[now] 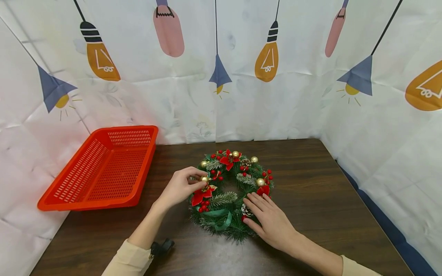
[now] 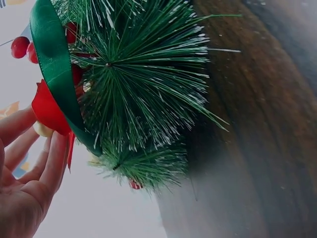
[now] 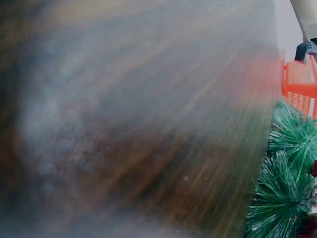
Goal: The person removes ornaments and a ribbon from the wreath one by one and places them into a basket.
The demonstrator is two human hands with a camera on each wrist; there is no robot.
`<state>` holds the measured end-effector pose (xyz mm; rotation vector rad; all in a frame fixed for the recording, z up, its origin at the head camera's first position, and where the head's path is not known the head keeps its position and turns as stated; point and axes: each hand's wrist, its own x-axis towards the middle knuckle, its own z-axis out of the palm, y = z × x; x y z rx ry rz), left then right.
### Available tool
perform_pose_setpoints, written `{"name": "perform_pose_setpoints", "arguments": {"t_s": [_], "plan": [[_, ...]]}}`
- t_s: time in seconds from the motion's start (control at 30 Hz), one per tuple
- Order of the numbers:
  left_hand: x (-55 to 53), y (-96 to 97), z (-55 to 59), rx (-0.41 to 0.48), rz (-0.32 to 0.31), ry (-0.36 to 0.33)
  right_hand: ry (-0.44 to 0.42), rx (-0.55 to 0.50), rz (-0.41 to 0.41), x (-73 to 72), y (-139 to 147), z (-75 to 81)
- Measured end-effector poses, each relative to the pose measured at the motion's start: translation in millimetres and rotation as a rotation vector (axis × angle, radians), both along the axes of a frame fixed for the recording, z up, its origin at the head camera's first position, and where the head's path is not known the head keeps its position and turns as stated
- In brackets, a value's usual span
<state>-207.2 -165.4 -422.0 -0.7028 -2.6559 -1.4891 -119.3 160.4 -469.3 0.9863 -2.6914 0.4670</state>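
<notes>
A Christmas wreath (image 1: 235,230) of green, frost-tipped needles lies on the table in the head view. Gold balls, red berries, pinecones and red poinsettias decorate it. At its left side my left hand (image 1: 182,187) pinches a small gold ball (image 1: 204,179), just above a red poinsettia (image 1: 198,197). The left wrist view shows those fingers around the gold ball (image 2: 43,130), partly behind red petals. A green ribbon (image 1: 223,222) loops over the wreath's front. My right hand (image 1: 271,222) rests with fingers extended on the front right, beside a frosted pinecone (image 1: 246,210).
A red plastic basket (image 1: 112,172) with perforated walls stands at the left of the dark wooden table (image 1: 304,172). A white curtain (image 1: 193,103) with printed lamps hangs behind and along both sides. A black wrist device (image 1: 162,247) sits at my left sleeve.
</notes>
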Motion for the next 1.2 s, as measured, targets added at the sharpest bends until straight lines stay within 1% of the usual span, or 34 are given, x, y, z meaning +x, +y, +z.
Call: {"name": "perform_pose_setpoints", "arguments": {"t_s": [0.23,0.33,0.6,0.83,1.0,1.2], "plan": [[-4.6,9.1,2.2,-0.057,0.015,0.016,-0.002,-0.002,-0.001,0.3,-0.1,0.3],[-6.6,12.3,1.6,-0.063,0.014,0.019,-0.002,-0.001,0.0,0.2,0.0,0.0],[-10.1,18.3,1.3,-0.047,-0.017,0.022,-0.013,0.001,-0.001,-0.2,0.0,-0.4],[-9.8,22.1,3.6,-0.028,-0.041,0.023,-0.009,-0.004,0.005,-0.3,0.2,0.2],[-11.0,25.2,7.8,-0.022,-0.025,0.058,-0.013,-0.004,0.002,-0.6,0.5,-0.2],[-10.8,26.9,13.3,-0.012,-0.005,0.06,-0.008,-0.009,0.005,-0.8,0.6,-0.5]]}}
